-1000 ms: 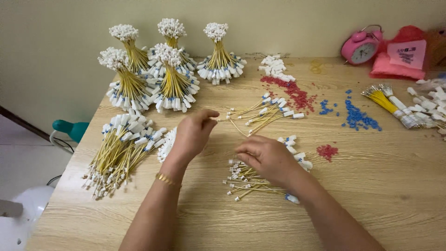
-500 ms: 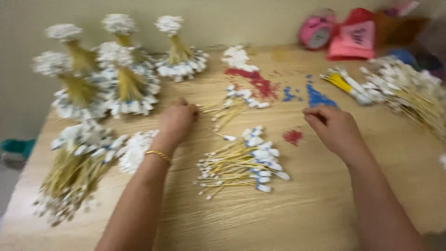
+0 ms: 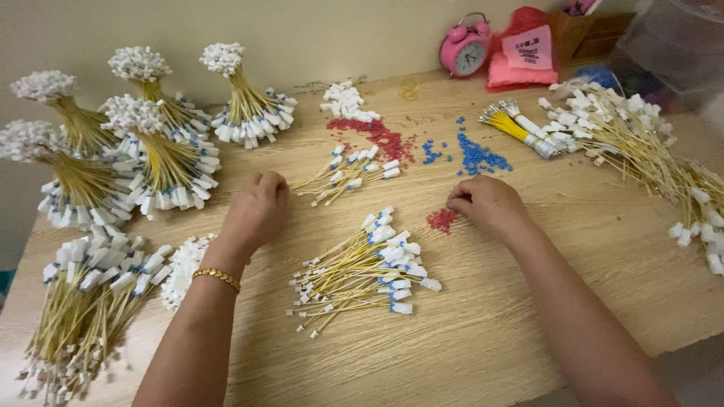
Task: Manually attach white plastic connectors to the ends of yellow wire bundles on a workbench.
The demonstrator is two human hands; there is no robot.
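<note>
- Since the earlier frames the right hand [image 3: 489,205] has moved away from the loose wire pile [image 3: 363,270] to the small red heap [image 3: 441,219], while the left hand [image 3: 256,211] has stayed near the same place on the wooden table [image 3: 528,316].
- Far left of the left hand lies a big flat bundle of yellow wires [image 3: 83,301], and behind it the tied bundles [image 3: 162,162] stand upright with white ends on top.
- Left hand is curled with the knuckles up; whether it holds something, I cannot tell. A gold bracelet [image 3: 216,277] is on its wrist.
- Between the two hands, a little nearer to the person, is the loose wire pile. Its long axis runs from lower left to upper right, and the bigger white connectors point to the right hand.
- Behind this gap a smaller wire group [image 3: 348,175] lies along the same diagonal.
- Right hand has the fingertips pinched narrow, touching the small red heap, just left of the hand.
- Beyond the right hand are blue pieces [image 3: 477,157], and far right a long wire heap [image 3: 641,143].
</note>
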